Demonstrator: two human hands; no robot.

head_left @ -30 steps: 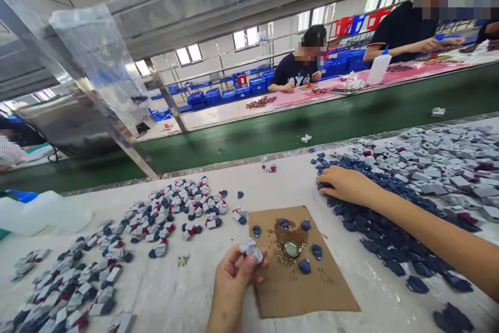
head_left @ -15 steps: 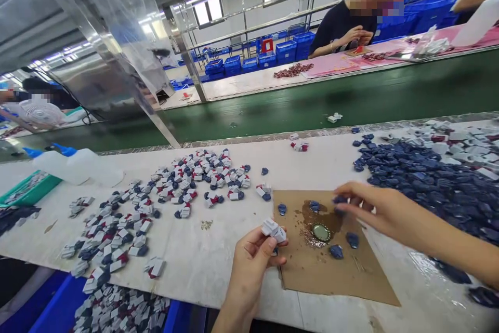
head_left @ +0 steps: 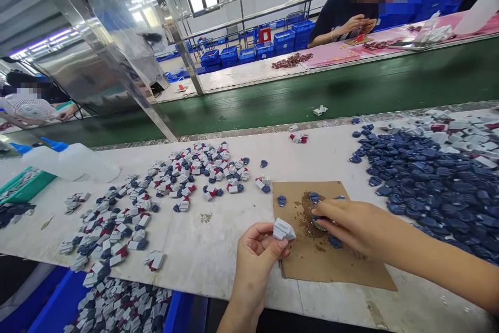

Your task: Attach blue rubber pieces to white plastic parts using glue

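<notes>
My left hand (head_left: 259,252) pinches a light grey plastic piece (head_left: 284,229) between thumb and fingers, at the left edge of a brown cardboard sheet (head_left: 304,268). My right hand (head_left: 346,221) reaches over the sheet, thumb and fingertips brought together at a small round metal cap (head_left: 318,225). The hand covers most of that cap, and what the fingertips hold, if anything, cannot be made out. Around it on the cardboard lie dark blue pieces, one at the left (head_left: 281,200), one behind the cap (head_left: 314,197) and one in front (head_left: 335,242). A wet stain surrounds the cap.
Grey, red and blue assembled pieces (head_left: 198,169) spread over the table's left side. A blue bin (head_left: 177,312) of them stands below. Loose dark blue pieces (head_left: 424,182) pile at the right. Beyond the green belt (head_left: 249,112), a person works at another table.
My right hand has moved left and toward me, from a dark blue piece at the cardboard's far edge to the metal cap. That blue piece now shows behind the hand. The left hand's grey piece has turned.
</notes>
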